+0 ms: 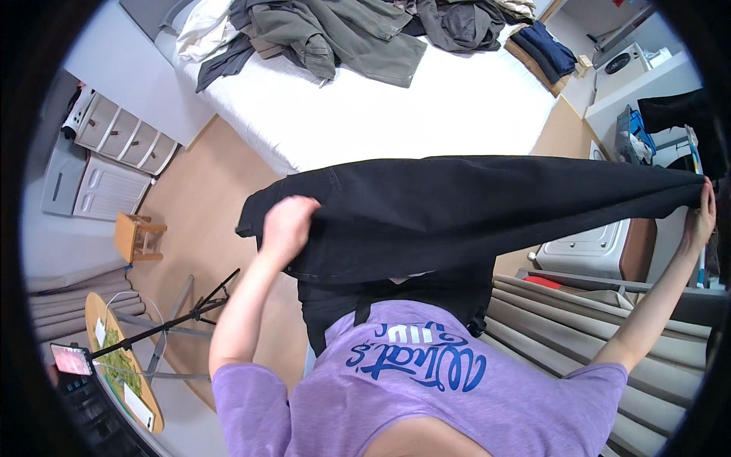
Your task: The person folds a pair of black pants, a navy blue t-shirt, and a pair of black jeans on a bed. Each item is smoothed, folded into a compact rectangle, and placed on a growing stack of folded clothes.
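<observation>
A pair of black trousers (457,206) is stretched sideways in front of my body, its legs lying one over the other. Near the waist end, at the left, my left hand (289,221) is closed on the cloth with the fingers curled. Far out to the right, my right hand (704,213) grips the leg ends, its fingers around the hem. The trousers hang in the air between my hands, just short of the bed's near edge.
Ahead stands a bed (396,122) with a white sheet. Heaped clothes (327,38) lie at its far side, with folded trousers (544,49) at the far right corner. A wooden stool (139,238), a round table (114,343) and a tripod (179,320) stand left; a curtain (548,327) hangs right.
</observation>
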Demonstrator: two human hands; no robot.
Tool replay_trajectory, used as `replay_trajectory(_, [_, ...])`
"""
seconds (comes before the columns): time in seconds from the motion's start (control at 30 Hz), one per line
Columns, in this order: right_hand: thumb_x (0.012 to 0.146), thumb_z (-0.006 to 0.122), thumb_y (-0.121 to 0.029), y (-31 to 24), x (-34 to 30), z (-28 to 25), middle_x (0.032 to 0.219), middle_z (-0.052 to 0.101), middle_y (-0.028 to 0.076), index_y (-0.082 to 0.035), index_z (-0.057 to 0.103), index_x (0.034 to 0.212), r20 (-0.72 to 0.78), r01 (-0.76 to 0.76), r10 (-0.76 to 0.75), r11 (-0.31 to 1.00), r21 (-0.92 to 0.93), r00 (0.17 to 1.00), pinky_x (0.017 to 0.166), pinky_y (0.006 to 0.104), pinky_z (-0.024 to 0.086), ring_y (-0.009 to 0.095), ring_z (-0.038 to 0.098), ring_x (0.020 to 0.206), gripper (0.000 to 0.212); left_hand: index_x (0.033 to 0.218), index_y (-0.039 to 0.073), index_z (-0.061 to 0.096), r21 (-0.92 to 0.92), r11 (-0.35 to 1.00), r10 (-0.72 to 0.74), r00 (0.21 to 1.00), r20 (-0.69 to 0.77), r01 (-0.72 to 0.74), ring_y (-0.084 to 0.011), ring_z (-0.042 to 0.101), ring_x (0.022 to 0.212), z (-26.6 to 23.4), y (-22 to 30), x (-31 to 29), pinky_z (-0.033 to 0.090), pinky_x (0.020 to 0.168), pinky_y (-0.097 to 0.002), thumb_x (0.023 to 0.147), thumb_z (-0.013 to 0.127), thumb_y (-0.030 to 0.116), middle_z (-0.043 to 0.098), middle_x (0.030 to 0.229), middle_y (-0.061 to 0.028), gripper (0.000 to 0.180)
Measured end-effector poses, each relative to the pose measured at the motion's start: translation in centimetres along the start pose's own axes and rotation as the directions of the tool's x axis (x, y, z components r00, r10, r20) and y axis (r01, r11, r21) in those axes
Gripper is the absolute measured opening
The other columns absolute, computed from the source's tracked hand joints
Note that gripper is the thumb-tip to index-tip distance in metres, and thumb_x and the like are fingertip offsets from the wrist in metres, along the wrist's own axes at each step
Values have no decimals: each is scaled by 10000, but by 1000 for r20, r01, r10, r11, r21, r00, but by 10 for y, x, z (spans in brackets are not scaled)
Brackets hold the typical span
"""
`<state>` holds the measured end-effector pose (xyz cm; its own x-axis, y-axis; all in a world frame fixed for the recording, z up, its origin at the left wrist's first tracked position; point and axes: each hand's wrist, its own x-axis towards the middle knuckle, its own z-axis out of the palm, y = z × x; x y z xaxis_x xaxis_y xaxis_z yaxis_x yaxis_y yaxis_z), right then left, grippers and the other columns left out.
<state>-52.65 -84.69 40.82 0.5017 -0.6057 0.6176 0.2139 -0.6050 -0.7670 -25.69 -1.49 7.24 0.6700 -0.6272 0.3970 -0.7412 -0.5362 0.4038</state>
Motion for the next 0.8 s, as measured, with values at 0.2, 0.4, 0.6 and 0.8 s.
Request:
replay_trajectory(0.2, [1005, 719, -226, 61, 5, -13, 1326, 701, 82, -46, 694, 1342, -60, -257, 257, 966, 10, 964, 1075, 307, 484, 178, 647, 1229, 383, 1143, 28, 595, -522, 792, -297, 947, 124, 316, -199, 643, 866, -99, -39, 61, 527, 820, -320, 990, 543, -22, 641, 945, -96, 169])
replay_trajectory(0.4, [997, 731, -245, 102, -6, -33, 1338, 690, 96, -29, 681, 1353, -110, -375, 383, 923, 81, 917, 1081, 308, 479, 188, 642, 1222, 419, 1028, 61, 617, -64, 984, 177, 927, 332, -165, -328, 662, 865, -106, 14, 28, 561, 753, -405, 836, 625, -30, 635, 984, -157, 212])
replay_trajectory(0.6, [1011, 715, -222, 109, -19, -32, 1341, 687, 95, -13, 668, 1358, -81, -371, 376, 926, 70, 923, 1041, 295, 498, 172, 643, 1213, 407, 1037, 111, 688, -27, 979, 188, 840, 509, -202, -311, 644, 1035, -14, 85, -80, 528, 839, -451, 726, 806, 287, 646, 1156, -129, 377])
replay_trajectory(0.8, [992, 740, -194, 109, -26, -6, 1226, 742, 80, -29, 730, 1265, -62, -329, 331, 943, 44, 942, 995, 280, 509, 157, 681, 1120, 320, 985, 124, 658, 170, 966, 150, 959, 238, -193, -296, 601, 1121, 31, 88, -91, 448, 928, -457, 742, 804, 238, 631, 1202, -109, 306])
